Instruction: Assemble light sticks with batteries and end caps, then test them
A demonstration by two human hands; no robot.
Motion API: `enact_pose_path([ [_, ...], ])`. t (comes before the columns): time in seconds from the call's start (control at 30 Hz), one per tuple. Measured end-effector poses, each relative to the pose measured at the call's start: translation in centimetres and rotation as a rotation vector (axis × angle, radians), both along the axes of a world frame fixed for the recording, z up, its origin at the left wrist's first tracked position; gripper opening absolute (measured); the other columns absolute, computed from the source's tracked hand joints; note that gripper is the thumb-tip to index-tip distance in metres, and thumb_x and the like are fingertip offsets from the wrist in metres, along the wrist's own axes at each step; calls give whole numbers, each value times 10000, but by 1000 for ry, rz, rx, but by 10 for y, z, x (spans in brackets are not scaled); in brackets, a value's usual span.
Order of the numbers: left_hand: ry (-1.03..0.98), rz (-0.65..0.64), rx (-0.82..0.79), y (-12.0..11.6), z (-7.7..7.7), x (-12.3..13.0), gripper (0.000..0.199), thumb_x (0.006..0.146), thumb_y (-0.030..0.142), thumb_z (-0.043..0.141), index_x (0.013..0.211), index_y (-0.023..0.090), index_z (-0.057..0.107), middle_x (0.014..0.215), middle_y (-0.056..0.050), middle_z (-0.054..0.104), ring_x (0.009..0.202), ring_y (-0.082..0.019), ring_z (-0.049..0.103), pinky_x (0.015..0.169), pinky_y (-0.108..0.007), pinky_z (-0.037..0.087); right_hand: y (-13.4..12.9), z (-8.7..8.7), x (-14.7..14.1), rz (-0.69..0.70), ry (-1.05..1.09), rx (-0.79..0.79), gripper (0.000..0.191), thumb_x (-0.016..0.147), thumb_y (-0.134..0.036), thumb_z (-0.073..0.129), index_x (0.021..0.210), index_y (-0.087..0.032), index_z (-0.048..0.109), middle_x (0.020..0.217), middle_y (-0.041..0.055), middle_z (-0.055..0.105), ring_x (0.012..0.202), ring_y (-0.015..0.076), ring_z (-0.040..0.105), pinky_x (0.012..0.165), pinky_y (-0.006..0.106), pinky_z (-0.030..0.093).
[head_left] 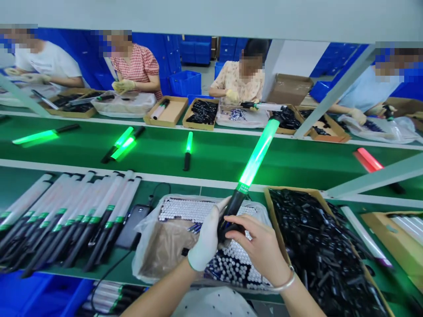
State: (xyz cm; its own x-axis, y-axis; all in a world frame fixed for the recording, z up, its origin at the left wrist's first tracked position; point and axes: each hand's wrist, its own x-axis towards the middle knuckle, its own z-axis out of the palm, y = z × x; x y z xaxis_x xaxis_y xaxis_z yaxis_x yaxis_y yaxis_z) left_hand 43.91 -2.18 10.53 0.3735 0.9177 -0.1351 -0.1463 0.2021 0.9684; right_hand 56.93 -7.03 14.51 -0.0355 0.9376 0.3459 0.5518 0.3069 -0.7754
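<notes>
A traffic light baton [259, 154], its tube lit green, tilts up and to the right in front of me. My left hand [207, 240], in a white glove, is wrapped round its black handle [234, 204]. My bare right hand [256, 240] pinches a small black part [234, 229] at the side of the handle's lower end; whether this part is fixed to it I cannot tell. Beneath both hands is a plastic-lined tray [145, 253] of batteries [185, 209], standing on end in rows, with several lying loose at the front.
Several unlit batons [89, 215] lie on the left, beside a black phone-like device [134, 224] with a cable. A carton of small black parts [324, 246] stands on the right. Lit batons [188, 149] rest on the green belt [158, 154]. Co-workers [243, 79] sit opposite; slanted posts [340, 88] frame the bench.
</notes>
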Motion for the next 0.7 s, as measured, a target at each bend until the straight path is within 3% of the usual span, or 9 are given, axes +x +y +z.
enact_pose_path([
  [0.07, 34, 31, 88, 5, -7, -16, 618, 971, 550, 237, 1358, 184, 550, 1277, -81, 619, 1215, -231, 530, 1073, -375, 394, 4, 0, -18, 9, -64, 27, 233, 880, -241, 622, 1107, -204, 656, 837, 3, 648, 661, 77, 573, 615, 162, 486],
  [0.17, 58, 46, 152, 4, -20, -34, 606, 963, 553, 274, 1355, 186, 553, 1345, -73, 574, 1347, -220, 402, 1191, -384, 202, 5, -3, -37, 33, -197, 67, 319, 915, -309, 554, 1207, -193, 609, 832, 23, 608, 663, 94, 559, 633, 186, 504],
  [0.33, -12, 84, 142, -9, -23, -44, 587, 967, 531, 286, 1377, 188, 529, 1354, -86, 553, 1313, -229, 427, 1174, -387, 232, 0, -19, -50, -209, -312, 128, 713, 848, -531, 574, 1472, -267, 352, 867, 49, 507, 740, 168, 534, 617, 278, 508],
  [0.4, -89, 44, 91, -16, -11, -45, 550, 947, 480, 407, 1396, 177, 502, 1195, -102, 622, 1103, -219, 565, 1047, -361, 405, -3, -29, -53, -304, -185, 54, 875, 800, -591, 614, 1516, -257, 240, 877, 44, 496, 758, 177, 535, 621, 288, 511],
  [0.47, -132, -17, -25, -25, 2, -46, 584, 897, 417, 529, 1426, 183, 451, 960, -66, 634, 732, -139, 586, 721, -269, 523, -8, -40, -54, -316, 19, -73, 980, 767, -617, 650, 1532, -259, 155, 851, 16, 476, 713, 152, 522, 613, 273, 504],
  [0.53, -108, -61, -152, -32, 9, -48, 638, 867, 387, 550, 1451, 189, 388, 790, -6, 564, 486, -69, 451, 442, -198, 408, -16, -51, -54, -250, 278, -186, 1076, 728, -642, 679, 1536, -266, 76, 835, -11, 464, 627, 111, 484, 578, 251, 484],
  [0.6, -3, -60, -222, -30, 3, -53, 640, 871, 423, 486, 1446, 173, 360, 716, 25, 501, 392, -51, 366, 339, -186, 296, -26, -63, -49, -170, 507, -269, 1114, 720, -683, 654, 1535, -267, 18, 837, -14, 484, 553, 88, 451, 516, 242, 452],
  [0.67, 149, 1, -232, -9, -13, -61, 623, 889, 458, 408, 1432, 157, 351, 685, 35, 471, 367, -57, 350, 315, -188, 271, -33, -74, -40, -172, 572, -355, 954, 818, -686, 521, 1531, -267, 47, 772, -16, 494, 499, 100, 455, 450, 245, 421],
  [0.7, 220, 52, -217, 10, -24, -67, 603, 904, 454, 378, 1426, 154, 350, 679, 35, 471, 368, -59, 350, 320, -188, 281, -33, -79, -35, -194, 503, -395, 819, 855, -645, 501, 1511, -297, 155, 749, -13, 507, 498, 118, 479, 436, 256, 428],
])
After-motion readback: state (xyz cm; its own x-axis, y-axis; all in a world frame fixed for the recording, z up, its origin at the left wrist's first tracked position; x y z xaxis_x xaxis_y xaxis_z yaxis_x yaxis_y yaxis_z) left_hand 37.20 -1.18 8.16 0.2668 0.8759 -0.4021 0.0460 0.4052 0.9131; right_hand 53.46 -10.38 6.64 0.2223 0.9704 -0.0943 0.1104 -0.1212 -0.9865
